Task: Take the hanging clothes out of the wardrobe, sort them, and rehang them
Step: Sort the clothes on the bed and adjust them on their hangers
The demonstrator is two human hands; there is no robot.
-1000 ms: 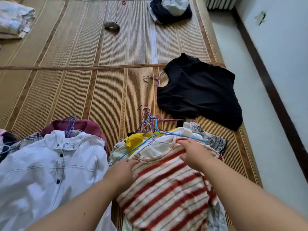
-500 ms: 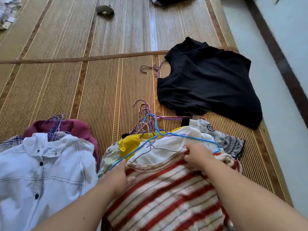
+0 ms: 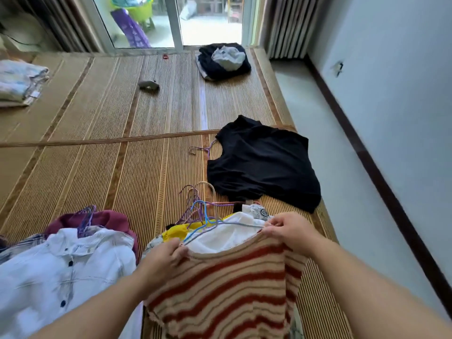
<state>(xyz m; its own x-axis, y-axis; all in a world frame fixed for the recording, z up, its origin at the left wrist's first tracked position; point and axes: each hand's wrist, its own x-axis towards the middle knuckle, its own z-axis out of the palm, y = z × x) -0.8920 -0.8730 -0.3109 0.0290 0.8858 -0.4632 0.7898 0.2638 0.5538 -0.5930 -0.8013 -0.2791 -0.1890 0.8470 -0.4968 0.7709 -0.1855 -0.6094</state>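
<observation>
Holds the striped top (image 3: 220, 285) by its neckline, both hands closed on the knit, cloth stretched between them. Pinches the collar's left end with the left hand (image 3: 163, 260), fingers curled tight. Pinches the right end with the right hand (image 3: 291, 233), knuckles up. Grey wire (image 3: 244, 225) of a hanger touching the right fingertips; cannot tell whether pinched along with the cloth.

Just beyond the grip, partly under the collar: a heap of clothes. White garment (image 3: 225, 237) touching the collar, yellow one (image 3: 176, 233) beyond the left hand, patterned one (image 3: 260, 211) beyond the right hand. Past the heap, a tangle of hangers (image 3: 195, 204), blue and purple, too knotted to count.

Further beyond the right hand, apart from the heap: one black top (image 3: 261, 162) flat on the mat (image 3: 97, 167), one purple hanger (image 3: 203, 149) poking from its neck.

Just left of the left hand: one white shirt (image 3: 61, 270) with dark buttons, overlapping one maroon garment (image 3: 107, 217).

Far beyond the grip: one dark pile (image 3: 223, 67), one folded stack (image 3: 19, 81) well to the left, one small grey object (image 3: 148, 84) between them.

Two hands, one top held, nothing between grip and heap.
</observation>
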